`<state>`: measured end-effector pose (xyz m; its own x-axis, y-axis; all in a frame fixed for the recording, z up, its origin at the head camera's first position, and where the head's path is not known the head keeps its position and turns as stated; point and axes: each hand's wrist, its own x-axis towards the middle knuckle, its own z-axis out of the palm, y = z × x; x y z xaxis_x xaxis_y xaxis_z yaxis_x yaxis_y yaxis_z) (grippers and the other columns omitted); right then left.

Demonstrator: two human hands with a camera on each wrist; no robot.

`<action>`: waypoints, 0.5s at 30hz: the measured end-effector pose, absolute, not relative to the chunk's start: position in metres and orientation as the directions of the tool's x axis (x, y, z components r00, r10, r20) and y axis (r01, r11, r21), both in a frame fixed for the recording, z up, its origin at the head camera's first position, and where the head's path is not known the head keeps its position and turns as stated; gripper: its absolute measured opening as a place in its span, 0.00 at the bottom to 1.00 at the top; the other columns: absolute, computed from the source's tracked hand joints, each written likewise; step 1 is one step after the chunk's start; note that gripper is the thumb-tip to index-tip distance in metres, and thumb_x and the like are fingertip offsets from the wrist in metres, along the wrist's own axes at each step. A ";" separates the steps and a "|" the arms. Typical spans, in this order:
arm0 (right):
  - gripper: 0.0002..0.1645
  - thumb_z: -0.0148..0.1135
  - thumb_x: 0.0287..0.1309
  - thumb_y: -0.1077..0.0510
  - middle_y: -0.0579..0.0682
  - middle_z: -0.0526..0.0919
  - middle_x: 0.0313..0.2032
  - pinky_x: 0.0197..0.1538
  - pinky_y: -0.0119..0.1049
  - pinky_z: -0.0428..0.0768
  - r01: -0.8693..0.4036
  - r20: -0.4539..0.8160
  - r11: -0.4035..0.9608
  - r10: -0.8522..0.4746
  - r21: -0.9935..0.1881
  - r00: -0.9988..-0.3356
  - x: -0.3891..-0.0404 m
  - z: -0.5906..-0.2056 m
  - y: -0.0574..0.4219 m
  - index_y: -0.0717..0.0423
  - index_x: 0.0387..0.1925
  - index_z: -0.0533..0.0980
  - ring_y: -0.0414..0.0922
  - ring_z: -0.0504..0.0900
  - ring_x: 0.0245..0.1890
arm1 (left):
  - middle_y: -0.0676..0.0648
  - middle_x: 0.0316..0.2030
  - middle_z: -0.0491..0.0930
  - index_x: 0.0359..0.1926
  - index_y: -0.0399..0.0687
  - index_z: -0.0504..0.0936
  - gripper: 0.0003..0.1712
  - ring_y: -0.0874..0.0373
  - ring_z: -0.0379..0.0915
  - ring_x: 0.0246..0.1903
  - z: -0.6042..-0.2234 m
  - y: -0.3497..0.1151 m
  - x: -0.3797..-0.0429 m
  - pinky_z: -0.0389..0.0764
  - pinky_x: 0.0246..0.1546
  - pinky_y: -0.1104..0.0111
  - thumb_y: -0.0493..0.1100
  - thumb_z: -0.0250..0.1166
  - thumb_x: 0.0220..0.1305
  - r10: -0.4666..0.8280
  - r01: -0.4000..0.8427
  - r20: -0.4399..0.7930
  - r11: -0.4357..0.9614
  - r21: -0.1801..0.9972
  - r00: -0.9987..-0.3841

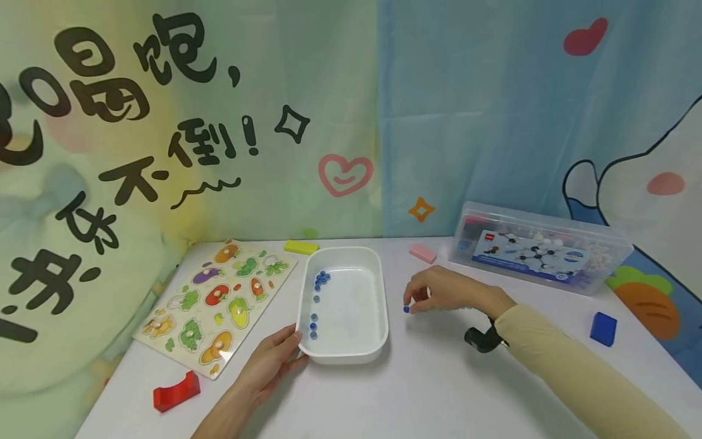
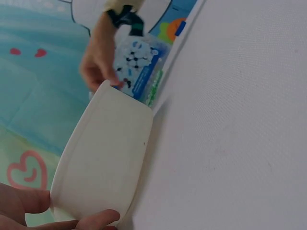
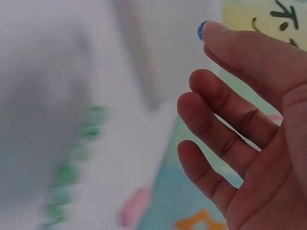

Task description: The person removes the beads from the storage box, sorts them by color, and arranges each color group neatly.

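Note:
A white plastic tray (image 1: 351, 352) stands mid-table, with several small blue beads (image 1: 322, 278) along its inner left side. My left hand (image 1: 270, 366) grips the tray's near left corner, thumb on the rim and fingers underneath; the left wrist view shows this hold on the tray wall (image 2: 103, 148). To the right of the tray and above the table, my right hand (image 1: 439, 289) pinches a small blue bead (image 1: 406, 309) at its fingertips. In the right wrist view the bead (image 3: 202, 31) shows at one fingertip, the other fingers (image 3: 206, 112) loosely bent.
A vegetable puzzle board (image 1: 219, 305) lies left, with a red curved block (image 1: 177, 392) before it. Yellow (image 1: 301, 247) and pink (image 1: 423, 253) blocks lie behind. A clear box (image 1: 540, 247) stands back right, a blue block (image 1: 603, 328) nearer. Blurred green pieces (image 3: 67, 173) appear in the right wrist view.

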<state>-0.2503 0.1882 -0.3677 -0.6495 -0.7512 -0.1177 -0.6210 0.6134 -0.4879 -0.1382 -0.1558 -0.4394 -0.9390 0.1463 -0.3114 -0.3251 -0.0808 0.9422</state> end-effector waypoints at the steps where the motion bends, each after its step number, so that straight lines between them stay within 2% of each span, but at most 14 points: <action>1: 0.04 0.69 0.56 0.53 0.36 0.80 0.29 0.34 0.24 0.78 -0.610 -0.119 0.616 -0.746 -0.499 -0.656 -0.247 -0.374 0.195 0.44 0.35 0.84 0.32 0.73 0.29 | 0.28 0.68 0.60 0.70 0.27 0.56 0.32 0.39 0.59 0.68 -0.439 -0.156 -0.138 0.81 0.57 0.62 0.43 0.51 0.74 0.146 -0.326 -0.312 -0.081 0.942 -0.939; 7: 0.03 0.69 0.55 0.56 0.35 0.80 0.27 0.30 0.24 0.77 -0.577 -0.102 0.604 -0.734 -0.550 -0.671 -0.229 -0.408 0.222 0.47 0.34 0.83 0.29 0.72 0.27 | 0.29 0.68 0.61 0.70 0.29 0.57 0.32 0.40 0.60 0.68 -0.438 -0.156 -0.138 0.82 0.57 0.62 0.43 0.52 0.73 0.135 -0.336 -0.324 -0.076 0.939 -0.936; 15: 0.04 0.70 0.54 0.56 0.36 0.79 0.27 0.30 0.23 0.74 -0.571 -0.091 0.612 -0.721 -0.547 -0.686 -0.219 -0.426 0.232 0.46 0.33 0.83 0.28 0.71 0.27 | 0.31 0.69 0.62 0.70 0.30 0.58 0.31 0.41 0.61 0.68 -0.437 -0.155 -0.138 0.81 0.58 0.62 0.42 0.51 0.73 0.131 -0.341 -0.329 -0.084 0.936 -0.935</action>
